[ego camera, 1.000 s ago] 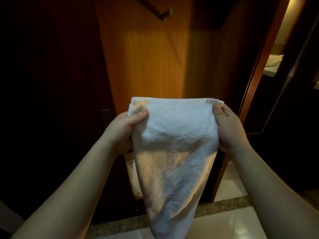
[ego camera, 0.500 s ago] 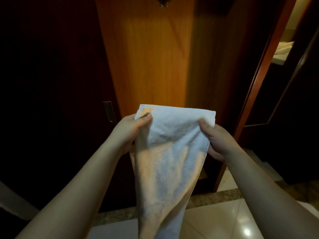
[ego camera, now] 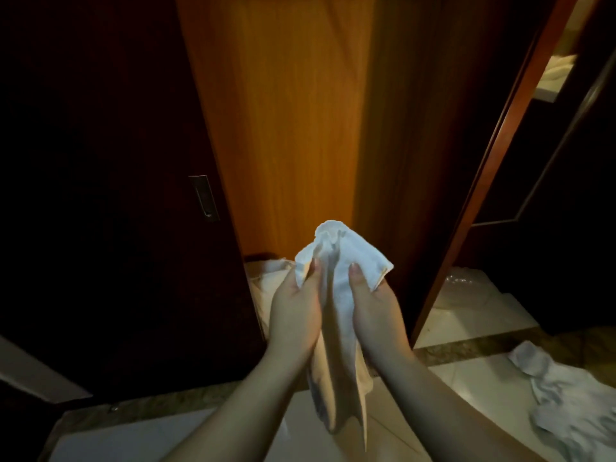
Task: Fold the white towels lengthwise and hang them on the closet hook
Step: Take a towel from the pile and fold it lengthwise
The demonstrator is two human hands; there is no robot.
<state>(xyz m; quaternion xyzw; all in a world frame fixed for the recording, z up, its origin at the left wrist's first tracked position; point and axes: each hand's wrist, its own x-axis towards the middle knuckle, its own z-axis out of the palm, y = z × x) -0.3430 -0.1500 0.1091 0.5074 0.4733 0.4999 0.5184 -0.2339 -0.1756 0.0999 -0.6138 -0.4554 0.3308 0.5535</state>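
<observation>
Brown closet wall (ego camera: 283, 128) stands behind. Left hand (ego camera: 295, 315) and right hand (ego camera: 375, 311), close together, each keep a tight grip on one white towel (ego camera: 340, 261) that hangs down between them.

1. Dim overall; left third of frame nearly black, door detail lost there.
2. Warm light falls on the wood panel (ego camera: 283, 128) at top centre, fading to shadow toward its right.
3. White towel (ego camera: 346, 261) at centre is the brightest thing, lit from above; lower folds shaded tan.
4. Soft glare on the floor tiles (ego camera: 473, 388), lower right.
5. Wide-angle bend: door frame (ego camera: 493, 155) at right leans inward.
6. Slightly soft w/ noise in the dark areas.
</observation>
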